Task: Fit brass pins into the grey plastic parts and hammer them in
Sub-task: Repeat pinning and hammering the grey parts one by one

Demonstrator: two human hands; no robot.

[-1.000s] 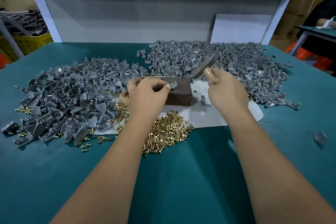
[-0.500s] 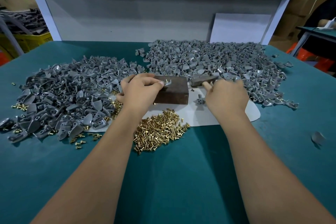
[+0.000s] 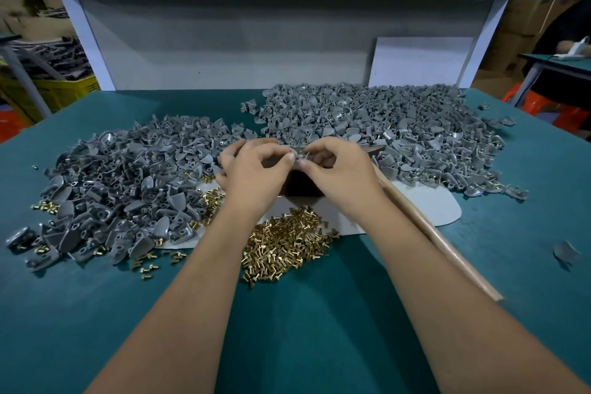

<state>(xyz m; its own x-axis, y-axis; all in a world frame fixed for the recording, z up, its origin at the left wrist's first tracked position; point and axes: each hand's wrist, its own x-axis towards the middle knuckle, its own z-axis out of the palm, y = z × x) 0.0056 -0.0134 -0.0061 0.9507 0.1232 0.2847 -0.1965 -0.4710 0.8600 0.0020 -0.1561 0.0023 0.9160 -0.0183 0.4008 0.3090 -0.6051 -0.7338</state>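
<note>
My left hand (image 3: 256, 169) and my right hand (image 3: 339, 169) meet above a dark brown block (image 3: 300, 185), and both pinch one small grey plastic part (image 3: 300, 158) between their fingertips. The hammer lies on the table to the right of my right arm, its wooden handle (image 3: 435, 233) running toward me; its head is hidden behind my right hand. A heap of brass pins (image 3: 284, 240) lies just in front of the block. A pile of grey parts (image 3: 128, 182) spreads out on the left, and a larger pile (image 3: 383, 131) sits at the back right.
A white sheet (image 3: 425, 205) lies under the block on the green table (image 3: 303, 329). Loose brass pins (image 3: 44, 206) are scattered at the far left. One stray grey part (image 3: 566, 251) lies at the right. A grey back panel (image 3: 224, 45) closes the bench.
My right hand has let go of the hammer, which now lies on the table, and has moved left to join my left hand on the grey part over the block.
</note>
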